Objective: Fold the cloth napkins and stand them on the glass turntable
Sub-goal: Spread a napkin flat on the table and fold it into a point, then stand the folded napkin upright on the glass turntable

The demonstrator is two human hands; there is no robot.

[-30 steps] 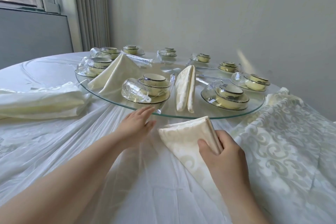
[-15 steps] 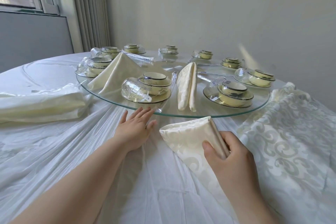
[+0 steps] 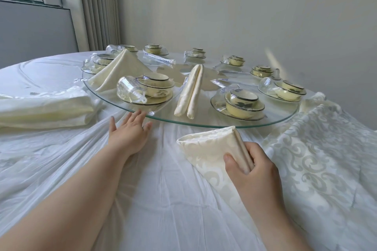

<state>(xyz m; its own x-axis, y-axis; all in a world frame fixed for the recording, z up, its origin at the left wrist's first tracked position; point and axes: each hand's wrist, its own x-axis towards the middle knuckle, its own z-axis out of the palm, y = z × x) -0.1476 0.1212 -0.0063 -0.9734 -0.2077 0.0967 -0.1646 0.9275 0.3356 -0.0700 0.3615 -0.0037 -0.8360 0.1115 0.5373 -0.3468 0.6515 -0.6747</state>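
My right hand grips a folded cream napkin by its thick folded edge, just in front of the glass turntable. The napkin's pointed tail trails down onto the tablecloth. My left hand lies flat with fingers straight, its fingertips at the turntable's near rim. Two folded cream napkins are on the glass: a tent-shaped napkin at the left and a narrow rolled napkin near the middle.
Several wrapped cup-and-bowl sets, such as a near set, ring the turntable. A stack of cream napkins lies at the left on the white tablecloth. A patterned white cloth is bunched at the right. A wall stands behind.
My left hand has spread its fingers and stays at the glass rim. The right hand keeps its grip on the napkin, almost in the same place.
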